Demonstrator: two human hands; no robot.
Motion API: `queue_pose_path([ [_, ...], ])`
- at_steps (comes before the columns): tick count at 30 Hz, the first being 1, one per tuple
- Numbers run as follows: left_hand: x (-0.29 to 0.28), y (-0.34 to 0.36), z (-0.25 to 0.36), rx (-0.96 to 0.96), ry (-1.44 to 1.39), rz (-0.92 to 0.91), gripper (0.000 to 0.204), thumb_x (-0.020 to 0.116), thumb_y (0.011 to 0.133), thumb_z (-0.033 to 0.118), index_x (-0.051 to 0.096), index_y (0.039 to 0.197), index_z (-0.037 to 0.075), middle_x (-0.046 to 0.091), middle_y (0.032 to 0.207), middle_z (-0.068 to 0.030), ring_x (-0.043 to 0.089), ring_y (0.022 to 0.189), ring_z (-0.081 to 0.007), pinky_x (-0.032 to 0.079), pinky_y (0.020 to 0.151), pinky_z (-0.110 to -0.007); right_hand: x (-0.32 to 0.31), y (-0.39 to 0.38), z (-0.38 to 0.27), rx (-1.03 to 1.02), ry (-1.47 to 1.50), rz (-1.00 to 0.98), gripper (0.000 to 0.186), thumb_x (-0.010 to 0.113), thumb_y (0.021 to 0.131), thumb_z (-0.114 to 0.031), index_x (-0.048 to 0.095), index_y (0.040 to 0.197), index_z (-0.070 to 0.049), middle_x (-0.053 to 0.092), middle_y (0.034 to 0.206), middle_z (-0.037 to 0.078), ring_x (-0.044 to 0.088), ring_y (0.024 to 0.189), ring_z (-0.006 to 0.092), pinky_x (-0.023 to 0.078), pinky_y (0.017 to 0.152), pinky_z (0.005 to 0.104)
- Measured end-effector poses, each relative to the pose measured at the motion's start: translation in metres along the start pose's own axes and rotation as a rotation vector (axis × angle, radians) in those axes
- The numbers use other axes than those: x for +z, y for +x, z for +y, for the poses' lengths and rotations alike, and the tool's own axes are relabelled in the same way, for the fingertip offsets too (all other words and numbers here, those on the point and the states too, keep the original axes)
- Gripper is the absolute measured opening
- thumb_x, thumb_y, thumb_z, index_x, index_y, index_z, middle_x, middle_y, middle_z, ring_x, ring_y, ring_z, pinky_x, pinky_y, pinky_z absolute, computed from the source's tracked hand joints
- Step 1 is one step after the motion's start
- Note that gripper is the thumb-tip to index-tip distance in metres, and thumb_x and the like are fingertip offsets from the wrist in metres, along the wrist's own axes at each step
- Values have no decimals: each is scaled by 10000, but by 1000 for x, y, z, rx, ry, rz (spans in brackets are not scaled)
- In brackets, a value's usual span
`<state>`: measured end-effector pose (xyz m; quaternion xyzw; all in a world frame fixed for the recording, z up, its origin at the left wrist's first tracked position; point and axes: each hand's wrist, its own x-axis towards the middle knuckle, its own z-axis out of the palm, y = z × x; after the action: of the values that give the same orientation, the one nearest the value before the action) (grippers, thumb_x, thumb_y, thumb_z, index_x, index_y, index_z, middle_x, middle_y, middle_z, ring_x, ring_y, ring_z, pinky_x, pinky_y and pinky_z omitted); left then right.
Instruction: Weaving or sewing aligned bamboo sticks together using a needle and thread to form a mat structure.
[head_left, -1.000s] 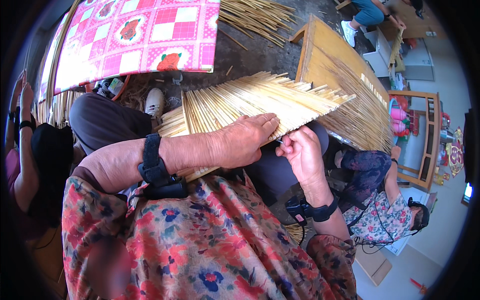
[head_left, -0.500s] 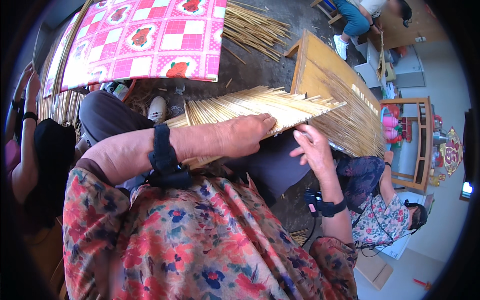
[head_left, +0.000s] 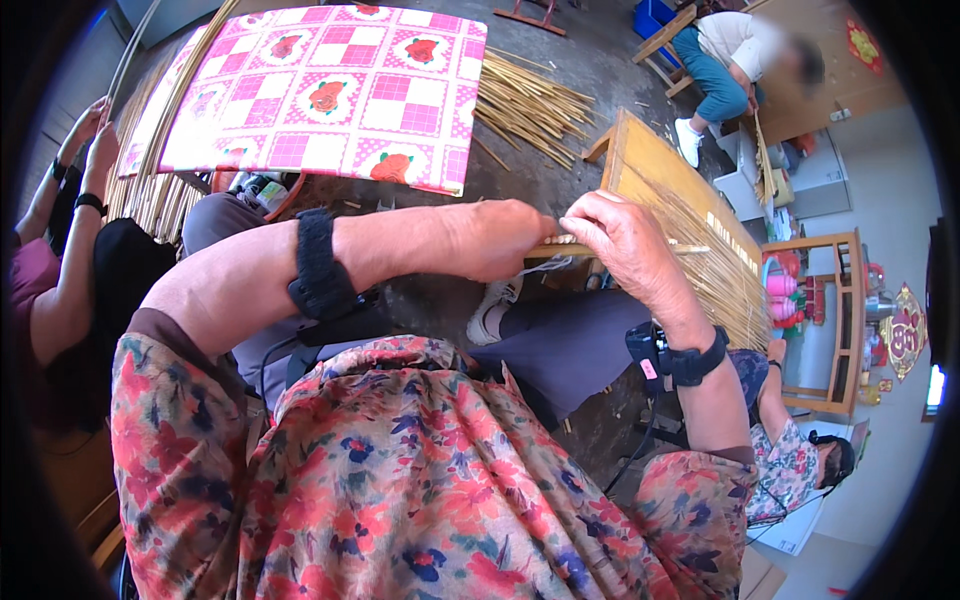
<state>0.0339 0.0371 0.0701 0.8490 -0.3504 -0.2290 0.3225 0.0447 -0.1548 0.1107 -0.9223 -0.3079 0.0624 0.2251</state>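
Note:
A panel of pale dry stalks (head_left: 562,250) is held up in front of me, seen nearly edge-on as a narrow strip. My left hand (head_left: 505,240) is closed round its left part, the fingertips mostly hidden behind the wrist and knuckles. Thumb and bent fingers of my right hand (head_left: 612,232) pinch the same edge just to the right. White string (head_left: 550,267) hangs below the panel between the hands. The panel's right end (head_left: 695,249) sticks out past my right hand. Its flat face is hidden from view.
A table with a pink checked cloth (head_left: 330,95) stands ahead left. A stalk pile (head_left: 530,105) lies on the floor beyond. Loose straw (head_left: 715,245) covers part of a wooden bench (head_left: 650,160) at right. Co-workers sit at left (head_left: 70,270), far right (head_left: 715,75) and right (head_left: 795,455).
The panel has gone from lying flat over my lap to being raised edge-on. My right hand, open beside it before, has moved up and left and now grips its edge.

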Motion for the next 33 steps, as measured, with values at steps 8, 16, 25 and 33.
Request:
queue_pose_path([
  [8,-31,-7,5,20,130,-35,434,567,694,22,569,1128,29,646,929,-215,619,908,-364,473,800,-426,6,24,5,26,179,-60,173,607,856,-198,623,852,-26,624,760,118,608,702,264,472,659,335],
  [16,-19,-50,-17,4,239,-69,496,530,711,-24,534,1196,82,647,878,-204,631,854,-366,489,714,-432,44,35,-21,-104,250,-84,138,575,847,-140,583,823,-4,602,723,164,606,705,307,477,661,360],
  [25,8,-82,-35,-90,-47,72,451,534,724,-33,563,1153,105,652,955,-159,617,953,-336,477,803,-432,74,58,-29,-181,218,-297,133,542,829,-124,549,780,0,573,719,177,575,706,362,462,634,408],
  [33,22,-76,-42,-32,-52,106,410,534,747,12,579,1139,124,654,923,-174,622,916,-359,490,791,-437,71,36,-27,-158,170,-246,180,560,868,-160,517,778,-10,530,750,169,554,741,375,445,642,434],
])
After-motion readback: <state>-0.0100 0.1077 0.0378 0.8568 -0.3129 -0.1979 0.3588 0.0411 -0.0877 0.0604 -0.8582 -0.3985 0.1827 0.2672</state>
